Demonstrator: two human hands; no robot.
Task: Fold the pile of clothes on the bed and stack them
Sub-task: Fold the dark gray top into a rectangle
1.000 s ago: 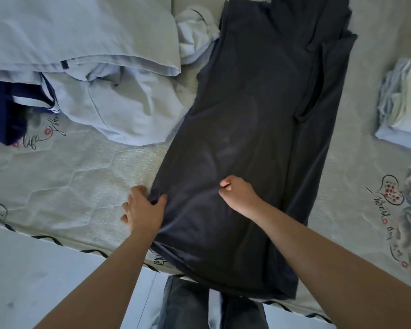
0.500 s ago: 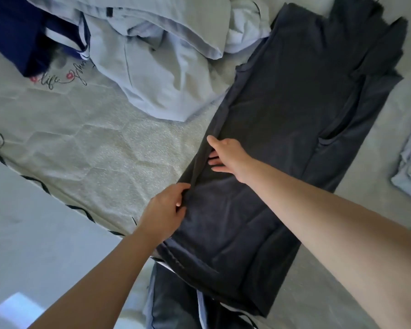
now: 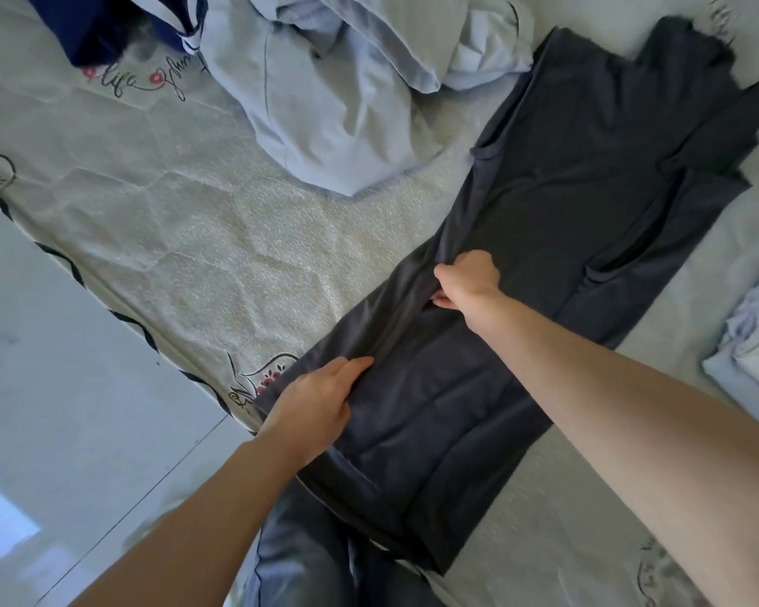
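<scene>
Over the last second the person's two hands have travelled from the hem region to the left edge of the dark grey T-shirt, and that edge now stands up as a shallow ridge between them, where earlier it lay flat. The right hand has gone from flat fingers on the cloth half a second ago to a curled grip, thumb and fingers pinching the raised edge. The left hand lies nearer the hem with its fingers fairly straight along the cloth; whether the thumb is tucked under the edge cannot be told. This reads as the start of a lengthwise fold, the left side about to be brought over toward the middle (the right side already appears folded in, sleeve included).

The T-shirt lies on the bed, right of centre in the view. Its long axis runs from about 7 o'clock to about 1 o'clock, the hem at the near end by the bed's edge and the collar end pointing away to 1 o'clock.

The unfolded pale blue clothes lie at 11 o'clock of it, a small folded stack at 3 o'clock, so most of the pile seems still to be done.
</scene>
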